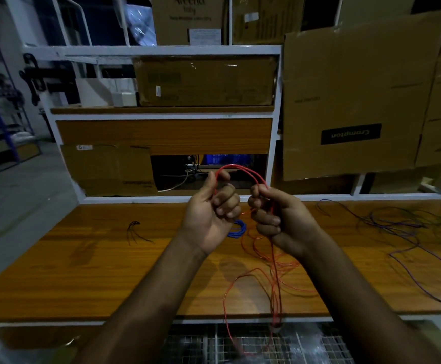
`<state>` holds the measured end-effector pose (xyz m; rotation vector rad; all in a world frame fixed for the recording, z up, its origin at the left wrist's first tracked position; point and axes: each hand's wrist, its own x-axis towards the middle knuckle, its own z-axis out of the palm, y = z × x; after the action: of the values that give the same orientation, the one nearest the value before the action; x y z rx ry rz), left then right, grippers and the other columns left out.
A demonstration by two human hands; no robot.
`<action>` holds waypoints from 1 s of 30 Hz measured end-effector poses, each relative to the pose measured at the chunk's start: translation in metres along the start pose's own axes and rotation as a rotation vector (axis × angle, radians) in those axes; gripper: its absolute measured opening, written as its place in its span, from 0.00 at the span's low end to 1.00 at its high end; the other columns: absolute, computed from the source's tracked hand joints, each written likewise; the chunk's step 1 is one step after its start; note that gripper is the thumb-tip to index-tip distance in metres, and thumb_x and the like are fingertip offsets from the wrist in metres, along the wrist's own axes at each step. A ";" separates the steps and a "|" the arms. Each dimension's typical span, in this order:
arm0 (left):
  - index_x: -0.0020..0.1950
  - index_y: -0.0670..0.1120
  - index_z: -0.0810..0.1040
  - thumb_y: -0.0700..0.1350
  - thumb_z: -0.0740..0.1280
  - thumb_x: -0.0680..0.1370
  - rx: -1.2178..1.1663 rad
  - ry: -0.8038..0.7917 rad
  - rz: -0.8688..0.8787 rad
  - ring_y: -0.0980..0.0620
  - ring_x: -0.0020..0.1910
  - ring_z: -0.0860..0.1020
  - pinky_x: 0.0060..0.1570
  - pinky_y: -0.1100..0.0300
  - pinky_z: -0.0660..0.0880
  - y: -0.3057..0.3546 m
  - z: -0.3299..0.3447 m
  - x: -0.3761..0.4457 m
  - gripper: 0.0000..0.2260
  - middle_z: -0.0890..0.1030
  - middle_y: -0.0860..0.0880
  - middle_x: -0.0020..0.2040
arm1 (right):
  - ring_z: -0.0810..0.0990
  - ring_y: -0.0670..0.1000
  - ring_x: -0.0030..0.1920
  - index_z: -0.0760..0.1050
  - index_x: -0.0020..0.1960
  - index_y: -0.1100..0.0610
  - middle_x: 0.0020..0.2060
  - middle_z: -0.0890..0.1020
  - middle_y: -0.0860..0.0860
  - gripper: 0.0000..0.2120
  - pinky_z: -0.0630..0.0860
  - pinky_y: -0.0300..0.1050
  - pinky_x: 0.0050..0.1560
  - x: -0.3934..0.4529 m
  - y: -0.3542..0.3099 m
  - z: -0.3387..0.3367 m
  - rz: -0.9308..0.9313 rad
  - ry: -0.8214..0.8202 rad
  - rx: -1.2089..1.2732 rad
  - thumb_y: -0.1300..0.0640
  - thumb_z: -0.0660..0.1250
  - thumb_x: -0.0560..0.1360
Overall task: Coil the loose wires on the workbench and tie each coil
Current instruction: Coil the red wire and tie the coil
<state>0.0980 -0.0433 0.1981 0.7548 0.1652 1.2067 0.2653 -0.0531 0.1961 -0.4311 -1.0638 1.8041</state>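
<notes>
Both hands are up over the middle of the worktop [109, 271], working the red wire [243, 170]. The left hand [211, 208] has its fingers curled, thumb and forefinger pinching one end of a red loop. The right hand [274, 214] is clenched round the other end, strands bunched in the fist. The loop arches between them on the far side. Below the right hand the rest of the red wire hangs down, sprawls loose across the worktop and trails over the near edge. Just behind the left hand lies a blue coil [237, 228]. Far right, purple wires [411, 240] lie in a loose tangle. Off to the left, a small black wire [134, 231] sits alone.
</notes>
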 end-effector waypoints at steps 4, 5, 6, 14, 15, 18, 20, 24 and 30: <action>0.40 0.48 0.72 0.54 0.53 0.84 -0.082 0.039 0.046 0.57 0.22 0.56 0.25 0.63 0.55 0.008 -0.003 0.004 0.17 0.61 0.54 0.25 | 0.67 0.45 0.29 0.75 0.60 0.56 0.48 0.76 0.55 0.14 0.62 0.37 0.27 -0.007 0.008 -0.021 0.054 0.070 -0.484 0.53 0.69 0.76; 0.39 0.48 0.70 0.54 0.53 0.83 -0.090 0.054 0.061 0.57 0.23 0.55 0.25 0.63 0.54 0.012 -0.004 0.005 0.17 0.60 0.54 0.25 | 0.68 0.46 0.31 0.75 0.62 0.55 0.50 0.77 0.55 0.17 0.64 0.39 0.29 -0.011 0.011 -0.029 0.086 0.103 -0.583 0.53 0.71 0.74; 0.39 0.48 0.70 0.54 0.53 0.83 -0.090 0.072 0.075 0.57 0.23 0.54 0.25 0.63 0.53 0.018 -0.005 0.006 0.17 0.60 0.54 0.25 | 0.71 0.47 0.34 0.75 0.63 0.54 0.51 0.78 0.54 0.20 0.67 0.40 0.32 -0.016 0.015 -0.040 0.118 0.106 -0.593 0.55 0.72 0.72; 0.38 0.49 0.70 0.53 0.53 0.84 -0.045 0.208 0.114 0.57 0.21 0.57 0.25 0.63 0.51 0.031 -0.011 0.012 0.18 0.60 0.54 0.25 | 0.81 0.54 0.47 0.77 0.58 0.60 0.51 0.81 0.56 0.14 0.79 0.47 0.48 -0.039 0.042 -0.064 -0.045 0.533 -0.202 0.65 0.71 0.72; 0.38 0.49 0.70 0.53 0.53 0.84 -0.043 0.218 0.109 0.57 0.21 0.57 0.25 0.62 0.51 0.029 -0.011 0.013 0.18 0.60 0.54 0.25 | 0.82 0.54 0.48 0.78 0.57 0.59 0.52 0.81 0.56 0.10 0.80 0.47 0.46 -0.039 0.047 -0.059 -0.078 0.652 -0.304 0.64 0.68 0.75; 0.38 0.49 0.69 0.53 0.53 0.85 0.006 0.251 0.111 0.57 0.21 0.56 0.26 0.62 0.49 0.024 -0.007 0.015 0.17 0.60 0.54 0.25 | 0.81 0.49 0.40 0.79 0.49 0.53 0.46 0.83 0.55 0.03 0.76 0.39 0.36 -0.041 0.055 -0.040 -0.107 0.791 -0.881 0.58 0.66 0.79; 0.39 0.49 0.69 0.52 0.53 0.85 0.057 0.281 0.123 0.58 0.21 0.56 0.26 0.62 0.49 0.022 -0.008 0.017 0.17 0.59 0.54 0.25 | 0.79 0.43 0.37 0.77 0.45 0.48 0.41 0.82 0.48 0.05 0.74 0.34 0.35 -0.045 0.053 -0.022 0.010 0.627 -1.356 0.55 0.66 0.79; 0.39 0.49 0.70 0.52 0.53 0.85 0.100 0.311 0.111 0.58 0.21 0.56 0.25 0.62 0.51 0.019 -0.013 0.020 0.17 0.59 0.54 0.25 | 0.77 0.39 0.42 0.76 0.50 0.45 0.41 0.78 0.43 0.04 0.75 0.34 0.42 -0.054 0.034 0.022 0.061 0.267 -1.782 0.53 0.63 0.81; 0.41 0.49 0.71 0.51 0.54 0.85 0.257 0.306 0.107 0.57 0.23 0.59 0.24 0.64 0.55 0.007 -0.010 0.019 0.15 0.63 0.54 0.26 | 0.76 0.41 0.38 0.73 0.46 0.43 0.37 0.77 0.43 0.08 0.78 0.42 0.42 -0.037 0.005 0.050 -0.283 0.154 -1.808 0.55 0.61 0.81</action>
<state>0.0948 -0.0206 0.1997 0.8051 0.5470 1.4160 0.2464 -0.1099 0.2138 -1.2894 -2.2411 0.1004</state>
